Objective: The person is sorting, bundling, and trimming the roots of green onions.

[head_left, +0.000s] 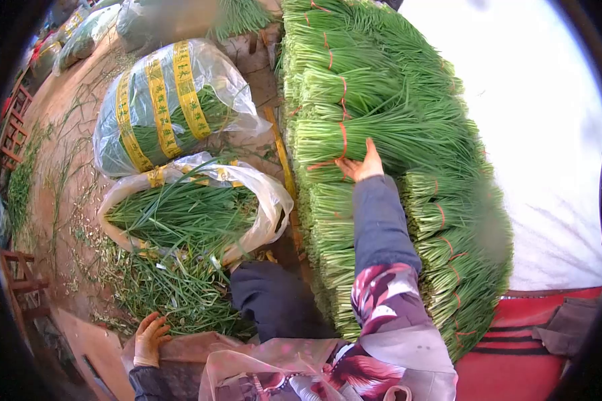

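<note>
My right hand (366, 162) reaches forward to the long pile of green chives. It grips a bundle of chives (324, 140) tied with a red band, thumb on top and fingertips at the near side beside the band. Part of the grip is hidden under the leaves. Lower left, my left hand (152, 339) rests at the edge of a pinkish apron (180, 349), fingers apart and holding nothing. Loose chive leaves and trimmings (180, 301) lie just past it.
An open plastic bag (274, 194) of chives stands left of the pile. Behind it lies a filled clear bag (130, 107) with yellow printed tape. A white sheet (542, 134) and a red surface (515, 367) border the pile on the right. Scraps litter the brown floor (63, 167).
</note>
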{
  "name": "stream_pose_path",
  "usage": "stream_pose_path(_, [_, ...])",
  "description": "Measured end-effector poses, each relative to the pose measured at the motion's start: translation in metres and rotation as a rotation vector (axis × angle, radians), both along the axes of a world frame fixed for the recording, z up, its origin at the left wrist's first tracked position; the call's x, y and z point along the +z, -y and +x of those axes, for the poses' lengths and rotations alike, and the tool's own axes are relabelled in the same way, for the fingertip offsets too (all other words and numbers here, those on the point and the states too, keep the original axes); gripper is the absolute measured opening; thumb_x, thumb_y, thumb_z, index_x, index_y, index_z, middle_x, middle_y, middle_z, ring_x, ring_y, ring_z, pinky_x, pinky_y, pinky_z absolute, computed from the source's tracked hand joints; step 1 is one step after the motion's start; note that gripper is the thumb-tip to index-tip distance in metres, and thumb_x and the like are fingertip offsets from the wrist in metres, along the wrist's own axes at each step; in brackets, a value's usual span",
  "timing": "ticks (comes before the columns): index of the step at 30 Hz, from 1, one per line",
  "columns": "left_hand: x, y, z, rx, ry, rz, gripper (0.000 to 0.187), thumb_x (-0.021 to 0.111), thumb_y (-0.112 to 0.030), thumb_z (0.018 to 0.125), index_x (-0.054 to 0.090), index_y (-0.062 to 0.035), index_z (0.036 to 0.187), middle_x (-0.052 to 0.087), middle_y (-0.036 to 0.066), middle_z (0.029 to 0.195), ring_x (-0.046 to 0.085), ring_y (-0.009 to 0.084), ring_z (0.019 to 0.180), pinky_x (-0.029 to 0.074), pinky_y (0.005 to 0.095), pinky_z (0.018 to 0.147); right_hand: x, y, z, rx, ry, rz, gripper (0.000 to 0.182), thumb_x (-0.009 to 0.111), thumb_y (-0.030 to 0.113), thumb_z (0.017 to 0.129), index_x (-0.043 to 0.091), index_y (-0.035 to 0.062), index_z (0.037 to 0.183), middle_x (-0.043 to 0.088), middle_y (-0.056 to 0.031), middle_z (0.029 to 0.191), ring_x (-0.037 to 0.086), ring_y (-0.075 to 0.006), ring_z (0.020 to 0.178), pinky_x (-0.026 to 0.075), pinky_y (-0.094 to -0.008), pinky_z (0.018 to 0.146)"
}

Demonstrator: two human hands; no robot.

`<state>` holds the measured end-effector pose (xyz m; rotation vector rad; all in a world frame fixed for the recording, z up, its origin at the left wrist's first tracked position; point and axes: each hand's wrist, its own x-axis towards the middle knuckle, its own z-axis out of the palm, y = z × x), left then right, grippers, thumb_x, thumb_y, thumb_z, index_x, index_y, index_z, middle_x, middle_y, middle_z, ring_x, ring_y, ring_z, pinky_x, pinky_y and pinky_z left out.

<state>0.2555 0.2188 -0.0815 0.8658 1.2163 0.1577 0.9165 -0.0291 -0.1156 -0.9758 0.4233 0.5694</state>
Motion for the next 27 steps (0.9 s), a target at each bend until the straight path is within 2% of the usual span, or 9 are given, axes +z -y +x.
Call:
stream_pose_path(6, [-0.009,0.001,-0.007,0.035,-0.042,0.003,0.048,0.067,-0.022,0.087,0.050,-0.0071,0.129,0.062,0.012,0.110,0.064,0.0215,0.091,0.056,0.0346,0.068,0.013,0.017,-0.013,0.335,0.038,-0.670,0.061,0.057,0.037,0.091,0.036,0.0091,0.140,0.056,-0.0248,0.114,0.061,-0.0393,0.096,0.052,-0.0564,0.078])
stream_pose_path(8, [-0.008,0.003,-0.008,0.020,-0.043,0.008,0.049,0.066,-0.022,0.087,0.050,-0.0048,0.129,0.062,0.012,0.112,0.063,0.0211,0.093,0.055,0.0338,0.070,0.010,0.026,-0.020,0.330,0.273,-0.999,0.052,0.061,0.035,0.087,0.051,0.0084,0.131,0.066,-0.0176,0.093,0.064,-0.0350,0.090,0.052,-0.0502,0.081])
stream_pose_path(9, [-0.007,0.004,-0.007,0.004,-0.038,0.019,0.050,0.066,-0.021,0.087,0.049,-0.0025,0.130,0.061,0.012,0.115,0.062,0.0208,0.094,0.054,0.0329,0.072,0.021,0.024,-0.027,0.362,0.856,-1.650,0.051,0.065,0.030,0.082,0.056,0.0073,0.126,0.068,-0.0161,0.086,0.065,-0.0331,0.091,0.052,-0.0453,0.081])
stream_pose_path(15, [0.001,0.006,-0.005,0.040,-0.076,0.038,0.047,0.067,-0.020,0.087,0.051,-0.0032,0.128,0.061,0.011,0.115,0.062,0.0193,0.094,0.053,0.0300,0.073,0.074,-0.022,-0.019,0.879,1.486,-2.216,0.124,0.088,0.038,0.053,0.014,0.0155,0.150,0.034,-0.0102,0.146,0.030,-0.0360,0.135,0.035,-0.0495,0.103])
stream_pose_path(16, [0.002,0.007,-0.007,0.026,-0.052,0.036,0.047,0.067,-0.020,0.086,0.052,-0.0034,0.128,0.061,0.011,0.115,0.062,0.0191,0.094,0.053,0.0296,0.074,0.047,-0.017,0.004,0.878,1.666,-2.256,0.133,0.090,0.040,0.047,0.011,0.0166,0.150,0.032,-0.0106,0.148,0.027,-0.0373,0.137,0.030,-0.0537,0.106])
stream_pose_path(18, [0.008,0.010,-0.006,0.042,-0.086,0.053,0.049,0.069,-0.022,0.085,0.052,-0.0030,0.128,0.062,0.010,0.114,0.062,0.0183,0.094,0.052,0.0287,0.075,0.010,-0.012,0.046,0.949,1.628,-2.394,0.097,0.077,0.032,0.068,0.022,0.0220,0.148,0.032,-0.0086,0.150,0.023,-0.0340,0.141,0.022,-0.0591,0.108])
stream_pose_path(21, [0.009,0.013,-0.006,0.030,-0.101,0.036,0.052,0.070,-0.022,0.084,0.052,-0.0023,0.128,0.062,0.010,0.114,0.062,0.0176,0.095,0.051,0.0285,0.077,0.030,-0.028,0.030,1.030,1.462,-2.271,0.092,0.073,0.019,0.071,0.022,0.0245,0.148,0.040,-0.0105,0.144,0.034,-0.0289,0.135,0.026,-0.0560,0.107])
stream_pose_path(24, [0.005,0.014,-0.007,-0.020,-0.127,0.049,0.052,0.070,-0.021,0.083,0.052,-0.0018,0.127,0.063,0.010,0.114,0.062,0.0170,0.096,0.051,0.0283,0.079,0.020,-0.020,0.044,1.031,1.389,-2.273,0.111,0.086,0.024,0.055,0.023,0.0248,0.147,0.052,-0.0089,0.127,0.049,-0.0278,0.121,0.034,-0.0473,0.106])
stream_pose_path(27, [0.002,0.011,-0.004,-0.041,-0.101,0.035,0.051,0.069,-0.021,0.083,0.053,-0.0009,0.127,0.063,0.011,0.115,0.062,0.0164,0.096,0.050,0.0282,0.079,0.065,-0.023,0.029,1.035,1.581,-2.235,0.073,0.073,0.012,0.066,0.048,0.0253,0.133,0.063,-0.0051,0.094,0.062,-0.0248,0.093,0.044,-0.0388,0.087])
